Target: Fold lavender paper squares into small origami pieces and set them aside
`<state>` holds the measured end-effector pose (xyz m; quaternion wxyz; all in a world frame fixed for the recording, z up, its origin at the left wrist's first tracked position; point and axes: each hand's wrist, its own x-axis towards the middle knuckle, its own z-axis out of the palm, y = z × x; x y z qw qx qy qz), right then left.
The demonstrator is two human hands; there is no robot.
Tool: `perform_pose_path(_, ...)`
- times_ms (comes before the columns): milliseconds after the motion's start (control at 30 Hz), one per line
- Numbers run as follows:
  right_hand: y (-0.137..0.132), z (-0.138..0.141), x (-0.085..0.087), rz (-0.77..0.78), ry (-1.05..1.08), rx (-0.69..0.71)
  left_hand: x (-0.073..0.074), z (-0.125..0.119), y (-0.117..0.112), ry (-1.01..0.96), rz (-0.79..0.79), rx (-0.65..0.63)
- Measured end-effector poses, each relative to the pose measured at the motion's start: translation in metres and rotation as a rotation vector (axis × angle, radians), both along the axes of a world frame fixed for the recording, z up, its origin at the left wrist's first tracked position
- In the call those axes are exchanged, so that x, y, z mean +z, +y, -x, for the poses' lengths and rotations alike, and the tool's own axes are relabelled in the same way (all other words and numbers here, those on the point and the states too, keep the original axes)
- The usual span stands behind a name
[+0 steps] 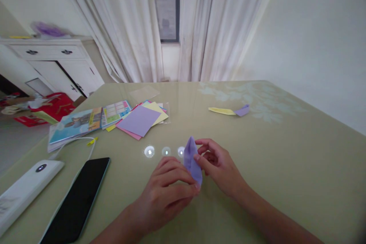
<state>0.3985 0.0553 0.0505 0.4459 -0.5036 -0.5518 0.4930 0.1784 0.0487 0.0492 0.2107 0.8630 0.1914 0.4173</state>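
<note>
A folded purple paper piece, narrow and pointed at its top, is held upright just above the table between both hands. My left hand is closed on its lower end, thumb and fingers pinching near the bottom tip. From the other side, my right hand pinches its right edge with thumb and index finger, the other fingers curled in. Farther back on the right lies a folded paper piece, with a long yellow part and a purple end.
Loose colored paper sheets lie at the back left beside a booklet. A black phone and a white power bank with a cable occupy the left front. The table meets a wall at right.
</note>
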Motion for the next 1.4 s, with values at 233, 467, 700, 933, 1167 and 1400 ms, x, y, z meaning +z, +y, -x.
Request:
perform_pose_path(233,-0.008,0.005,0.000,-0.192,-0.185,0.009,-0.002,0.002,-0.001,-0.169,0.160,0.273)
perform_pose_path(467,-0.018,0.010,0.006,-0.467,-0.344,0.056,-0.003,-0.005,0.008,-0.256,0.547,0.361)
perform_pose_path(700,-0.013,0.007,-0.001,-0.508,-0.380,0.080,-0.003,-0.005,0.010,-0.254,0.381,0.410)
perform_pose_path(933,-0.012,0.006,-0.001,-0.442,-0.375,0.067,-0.005,-0.004,0.014,-0.276,0.462,0.322)
perform_pose_path(1167,-0.002,-0.001,-0.001,-0.293,-0.500,0.087,-0.007,0.000,0.017,-0.249,0.636,0.470)
perform_pose_path(1400,0.004,-0.006,0.004,-0.094,-0.456,0.035,-0.007,0.004,0.021,-0.216,0.598,0.588)
